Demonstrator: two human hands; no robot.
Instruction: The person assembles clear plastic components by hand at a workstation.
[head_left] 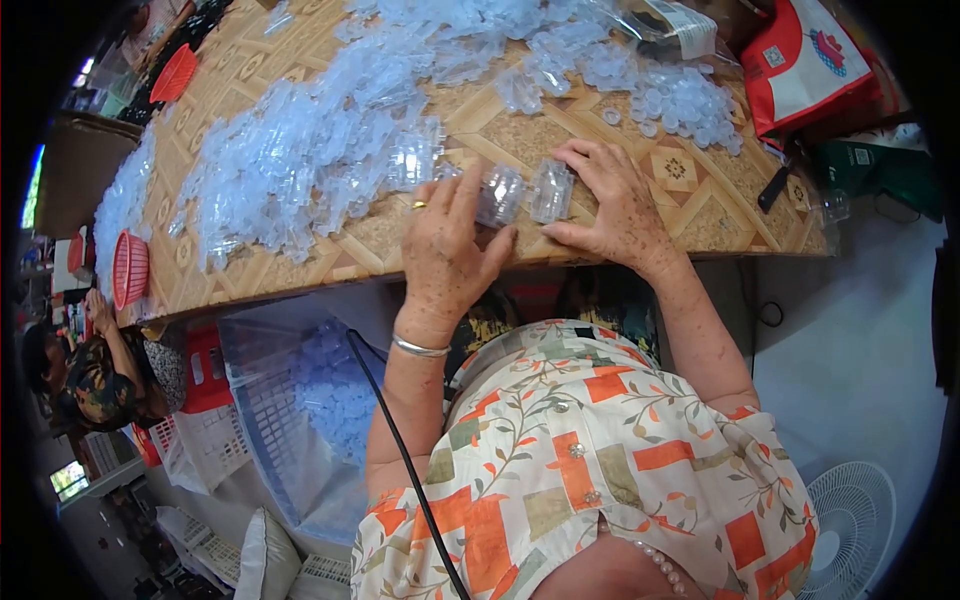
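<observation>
Near the front edge of the table, my two hands are close together over small clear plastic pieces. My left hand (447, 240) has its fingers and thumb around a bundle of clear plastic tubes (499, 195); its fingers partly cover it. My right hand (618, 208) grips a second, short block of clear plastic tubes (551, 190) between thumb and fingertips. A narrow gap separates the two bundles. Just left of my left hand, another row of clear tubes (411, 165) lies at the edge of a large heap of clear plastic pieces (290, 150).
Small round clear pieces (685, 105) lie at the back right, near a red and white bag (805, 65) and a black-handled tool (773, 188). Red baskets (130, 268) stand at the left. Below hangs a plastic-lined bin (275, 400). Another person (105, 380) sits at left; a fan (850, 520) stands right.
</observation>
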